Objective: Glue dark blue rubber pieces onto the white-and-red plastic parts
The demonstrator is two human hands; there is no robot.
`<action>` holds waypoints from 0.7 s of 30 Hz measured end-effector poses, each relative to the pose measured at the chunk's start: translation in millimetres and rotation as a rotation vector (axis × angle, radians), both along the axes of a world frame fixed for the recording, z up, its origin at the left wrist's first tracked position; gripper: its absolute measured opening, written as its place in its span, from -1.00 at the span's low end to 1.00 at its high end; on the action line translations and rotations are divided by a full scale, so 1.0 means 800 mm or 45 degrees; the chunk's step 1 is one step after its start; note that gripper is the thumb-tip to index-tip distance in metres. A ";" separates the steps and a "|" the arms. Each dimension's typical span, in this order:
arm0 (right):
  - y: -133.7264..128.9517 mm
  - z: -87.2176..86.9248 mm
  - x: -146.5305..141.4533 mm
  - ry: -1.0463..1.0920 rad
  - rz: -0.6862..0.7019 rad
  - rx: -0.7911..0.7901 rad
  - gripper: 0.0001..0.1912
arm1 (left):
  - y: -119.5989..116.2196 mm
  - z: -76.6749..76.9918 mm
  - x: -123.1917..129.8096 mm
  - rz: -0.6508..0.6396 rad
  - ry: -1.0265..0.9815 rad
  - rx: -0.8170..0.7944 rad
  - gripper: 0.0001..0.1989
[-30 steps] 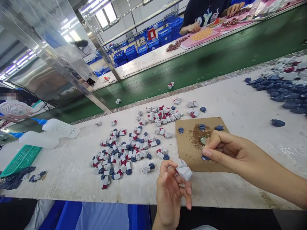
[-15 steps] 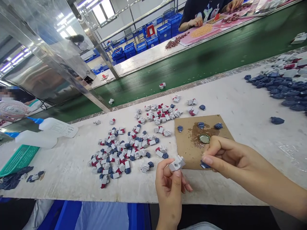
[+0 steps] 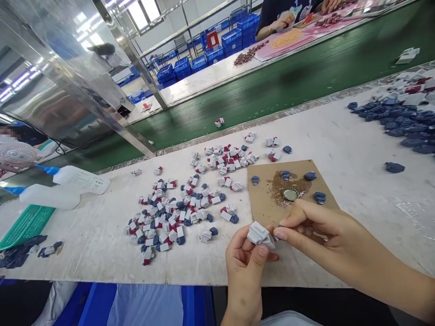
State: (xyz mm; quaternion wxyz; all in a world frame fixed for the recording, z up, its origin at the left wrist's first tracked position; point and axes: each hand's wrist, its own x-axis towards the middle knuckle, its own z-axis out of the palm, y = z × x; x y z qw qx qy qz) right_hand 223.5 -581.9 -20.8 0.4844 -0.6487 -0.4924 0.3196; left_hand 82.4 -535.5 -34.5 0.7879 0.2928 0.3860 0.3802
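The left hand [image 3: 246,258] rises from below, palm turned toward the camera, thumb and fingers pinched together. The right hand [image 3: 316,233] reaches in from the right, forearm extended, fingertips pinched and meeting the left's.

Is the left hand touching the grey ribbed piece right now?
Touching. The head view shows the left hand pinching the grey ribbed piece between thumb and fingertips, above the table edge.
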 end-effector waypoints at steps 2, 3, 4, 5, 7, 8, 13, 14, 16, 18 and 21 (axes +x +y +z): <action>0.000 0.001 -0.003 -0.041 -0.023 0.078 -0.65 | -0.001 0.002 0.000 -0.012 0.003 0.004 -0.69; -0.001 0.002 -0.004 -0.050 -0.030 0.110 -0.66 | -0.002 0.002 0.000 -0.013 0.001 0.003 -0.70; -0.001 0.002 -0.005 -0.053 -0.030 0.133 -0.67 | -0.002 0.002 0.000 -0.014 -0.003 0.002 -0.71; -0.001 0.002 -0.006 -0.051 -0.023 0.144 -0.69 | -0.003 0.002 0.001 -0.016 -0.009 0.003 -0.72; -0.001 0.000 -0.008 -0.043 -0.014 0.144 -0.71 | -0.005 0.001 0.002 -0.010 -0.026 0.001 -0.73; 0.000 -0.001 -0.008 -0.039 -0.013 0.135 -0.71 | -0.006 0.000 0.003 -0.004 -0.034 -0.003 -0.74; 0.003 -0.007 -0.010 0.020 -0.014 0.088 -0.63 | -0.007 -0.011 0.007 0.012 -0.022 0.002 -0.71; 0.003 -0.008 -0.009 0.048 -0.018 0.056 -0.61 | -0.007 -0.014 0.007 0.005 -0.007 0.003 -0.70; 0.003 -0.008 -0.005 0.086 -0.025 0.030 -0.58 | -0.006 -0.018 0.008 -0.023 0.028 0.019 -0.68; 0.005 -0.005 0.001 0.097 -0.081 0.095 -0.52 | -0.005 -0.019 0.007 -0.077 0.058 0.060 -0.65; 0.018 0.006 0.006 0.195 -0.287 0.152 -0.44 | -0.005 -0.017 0.004 -0.205 0.097 0.177 -0.63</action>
